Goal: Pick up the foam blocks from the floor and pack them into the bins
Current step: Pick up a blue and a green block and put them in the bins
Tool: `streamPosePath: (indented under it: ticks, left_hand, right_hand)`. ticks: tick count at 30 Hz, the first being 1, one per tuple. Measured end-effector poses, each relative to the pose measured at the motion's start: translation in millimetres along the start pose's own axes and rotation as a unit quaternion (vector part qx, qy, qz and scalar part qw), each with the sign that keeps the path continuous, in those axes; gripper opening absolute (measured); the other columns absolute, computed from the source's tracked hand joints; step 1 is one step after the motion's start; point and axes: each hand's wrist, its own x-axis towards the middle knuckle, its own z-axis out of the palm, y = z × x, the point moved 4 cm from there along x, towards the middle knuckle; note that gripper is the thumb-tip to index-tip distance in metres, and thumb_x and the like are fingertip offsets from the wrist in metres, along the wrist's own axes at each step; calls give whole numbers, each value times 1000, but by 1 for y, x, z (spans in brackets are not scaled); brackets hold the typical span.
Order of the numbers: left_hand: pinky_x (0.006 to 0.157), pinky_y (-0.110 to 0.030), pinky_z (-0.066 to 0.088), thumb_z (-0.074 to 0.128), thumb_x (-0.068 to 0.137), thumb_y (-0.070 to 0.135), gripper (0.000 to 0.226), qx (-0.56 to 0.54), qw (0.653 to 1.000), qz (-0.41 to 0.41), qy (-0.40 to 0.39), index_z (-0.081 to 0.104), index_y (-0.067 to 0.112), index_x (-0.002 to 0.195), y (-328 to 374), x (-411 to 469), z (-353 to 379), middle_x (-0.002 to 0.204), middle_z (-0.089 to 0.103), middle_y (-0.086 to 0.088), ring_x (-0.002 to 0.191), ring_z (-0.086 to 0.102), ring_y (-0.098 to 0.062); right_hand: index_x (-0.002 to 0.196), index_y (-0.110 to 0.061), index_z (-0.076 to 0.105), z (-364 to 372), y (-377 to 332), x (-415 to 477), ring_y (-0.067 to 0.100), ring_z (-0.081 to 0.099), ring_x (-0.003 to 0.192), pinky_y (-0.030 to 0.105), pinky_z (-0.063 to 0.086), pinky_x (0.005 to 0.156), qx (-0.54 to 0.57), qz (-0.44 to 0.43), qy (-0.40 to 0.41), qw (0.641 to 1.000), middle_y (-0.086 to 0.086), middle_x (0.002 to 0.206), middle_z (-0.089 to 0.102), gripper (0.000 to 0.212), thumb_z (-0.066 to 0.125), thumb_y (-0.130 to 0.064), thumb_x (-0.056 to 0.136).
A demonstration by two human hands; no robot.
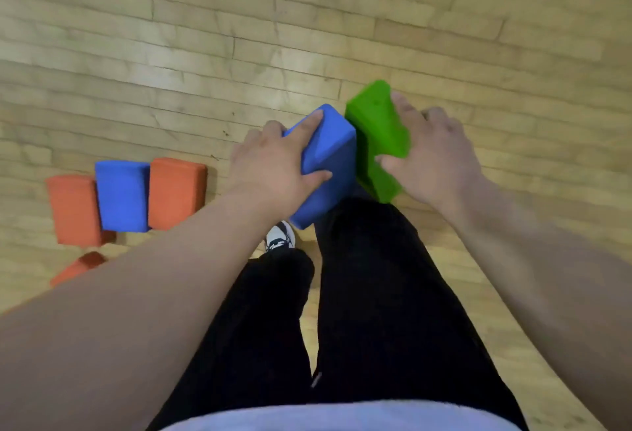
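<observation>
My left hand (270, 163) grips a blue foam block (330, 163), thumb on its near face and fingers over its top edge. Beside it my right hand (434, 157) grips a green foam block (376, 129), thumb on the front and fingers round the far side. Both blocks are held above the floor, side by side and close together, over my legs. On the floor at the left lie an orange block (73, 208), a blue block (121, 194) and a second orange block (176, 191), side by side. Another orange block (77, 268) lies just below them. No bin is in view.
A pale wooden plank floor (307, 20) stretches all around. My legs in black trousers (359, 293) and one white and black shoe (280, 240) are under my hands.
</observation>
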Motion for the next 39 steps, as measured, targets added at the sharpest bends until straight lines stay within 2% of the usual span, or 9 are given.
streamPosePath:
  ticks: [5,8,13,17,21,26,32,35,39]
  left_hand:
    - [91,-45,48,53,85,76,87,66,994,84,27,8,52,157,43,-72,-50,122,49,-2,107,50,-29]
    - [90,-43,47,51,86,76,86,113,983,136,45,8,52,157,49,-130,-69,124,50,-1,108,49,-28]
    - [93,-48,48,53,85,75,86,153,963,213,57,11,52,156,55,-232,-88,128,51,-3,112,50,-32]
    - [98,-48,47,57,84,74,86,160,943,289,26,14,53,155,96,-294,-95,129,51,-2,118,49,-32]
    - [93,-42,48,57,85,73,85,205,890,407,1,11,56,155,180,-353,-94,126,51,3,118,50,-27]
    - [96,-43,47,57,86,72,86,251,794,554,15,9,55,156,291,-437,-83,126,50,4,117,49,-25]
    - [94,-41,49,55,86,73,84,272,702,658,9,11,55,155,388,-543,-36,116,50,7,113,51,-21]
    - [90,-37,49,55,87,73,84,267,674,689,-1,11,55,156,440,-594,-4,114,49,10,110,51,-17]
    - [84,-35,50,55,86,73,83,221,659,719,-1,11,57,155,509,-655,32,113,48,14,104,50,-13]
  right_hand:
    - [160,-42,9,-24,28,-112,40,46,120,51,45,101,48,83,47,994,13,131,46,97,66,-59,84]
    - [160,-44,8,-18,32,-188,39,46,120,49,42,104,89,137,76,984,14,132,46,96,65,-61,85]
    - [160,-45,12,-1,20,-331,39,45,124,50,41,106,179,215,124,952,13,134,47,95,67,-60,83]
    - [159,-47,13,10,25,-452,37,43,127,49,42,103,209,307,152,916,9,135,46,93,67,-59,84]
    - [158,-50,11,22,45,-564,39,46,127,49,45,102,268,405,196,852,11,138,47,95,68,-61,83]
    - [159,-47,14,28,64,-671,36,46,123,47,44,99,315,488,300,757,9,134,49,98,72,-59,81]
    - [157,-53,8,51,94,-786,28,42,129,46,41,102,358,559,339,667,2,139,46,96,69,-58,83]
    - [157,-53,7,65,122,-849,25,45,125,44,44,101,354,588,347,639,0,134,47,98,69,-60,82]
    - [158,-51,10,69,181,-930,26,47,123,42,44,98,310,608,371,629,0,131,49,98,69,-63,80]
